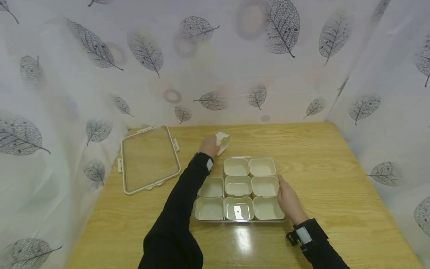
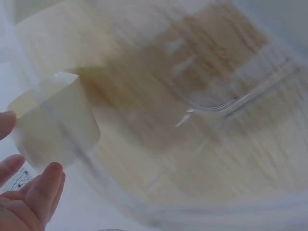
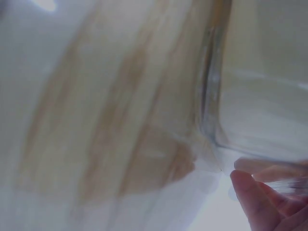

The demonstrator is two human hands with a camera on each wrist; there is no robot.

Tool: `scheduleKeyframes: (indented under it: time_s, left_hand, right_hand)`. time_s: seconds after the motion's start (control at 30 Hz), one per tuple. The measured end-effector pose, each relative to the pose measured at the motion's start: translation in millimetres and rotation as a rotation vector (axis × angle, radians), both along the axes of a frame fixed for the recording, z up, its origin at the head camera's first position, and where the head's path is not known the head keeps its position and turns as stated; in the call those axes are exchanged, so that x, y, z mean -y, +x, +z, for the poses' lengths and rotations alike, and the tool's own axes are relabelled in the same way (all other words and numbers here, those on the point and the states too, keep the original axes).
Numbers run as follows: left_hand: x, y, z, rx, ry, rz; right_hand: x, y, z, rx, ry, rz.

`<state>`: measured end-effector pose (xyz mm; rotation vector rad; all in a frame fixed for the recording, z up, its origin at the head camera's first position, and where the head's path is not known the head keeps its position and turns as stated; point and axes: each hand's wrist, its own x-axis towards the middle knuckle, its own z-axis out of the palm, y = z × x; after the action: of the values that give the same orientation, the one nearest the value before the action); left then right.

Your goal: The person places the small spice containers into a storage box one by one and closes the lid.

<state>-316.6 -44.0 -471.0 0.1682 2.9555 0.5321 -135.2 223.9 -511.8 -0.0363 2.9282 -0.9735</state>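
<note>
My left hand (image 1: 209, 146) grips a small cream container (image 1: 223, 143), tilted, behind the back left corner of a clear plastic box (image 1: 240, 221). In the left wrist view, thumb and fingers (image 2: 45, 187) are around that cream container. Inside the box stand several matching cream containers (image 1: 238, 185) in rows; the back left spot holds none, though my left forearm partly covers that side. My right hand (image 1: 290, 198) holds the box's right side. In the right wrist view its fingers (image 3: 252, 199) are at a corner of the clear wall.
A cream-framed lid (image 1: 151, 160) with a clear panel and side clips lies flat on the left of the wooden table (image 1: 339, 194). Leaf-patterned sheeting (image 1: 215, 71) hangs along the table's back and both sides.
</note>
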Motion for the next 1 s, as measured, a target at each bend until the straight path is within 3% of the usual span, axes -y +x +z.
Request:
scheduleKeyframes:
  time_s: [0.07, 0.1, 0.23, 0.3, 0.33, 0.37, 0.53, 0.67, 1.0]
  left_hand:
    - [3.3, -1.2, 5.6, 0.013, 0.045, 0.004]
    - [9.4, -9.2, -3.8, -0.027, 0.104, -0.021]
    - [21.9, -7.2, 9.0, -0.013, 0.214, -0.036]
    - [29.0, -1.1, 17.3, -0.015, 0.276, -0.059]
    - [28.5, 10.1, 33.7, 0.018, 0.271, -0.043]
    - [31.5, 15.5, 39.0, 0.010, 0.291, -0.055]
    - [46.9, 40.5, 55.5, 0.011, 0.378, -0.105]
    - [55.4, 52.1, 56.0, 0.052, 0.397, -0.120]
    - [61.4, 69.3, 49.7, 0.040, 0.305, -0.175]
  right_hand:
    - [1, -0.2, -0.2, -0.002, -0.002, 0.001]
    - [1, -0.4, -0.4, -0.006, -0.001, 0.002]
    - [2, -0.6, -1.1, -0.019, 0.004, 0.005]
    - [2, -0.7, -1.6, -0.022, 0.008, 0.005]
    - [1, -0.6, -1.8, -0.024, 0.010, 0.005]
    - [1, -0.6, -1.8, -0.025, 0.011, 0.004]
    - [1, 0.1, -1.5, -0.045, 0.016, 0.009]
    - [0, 0.7, -1.0, -0.042, 0.019, 0.015]
    - [1, -0.2, -1.5, -0.055, 0.019, 0.014]
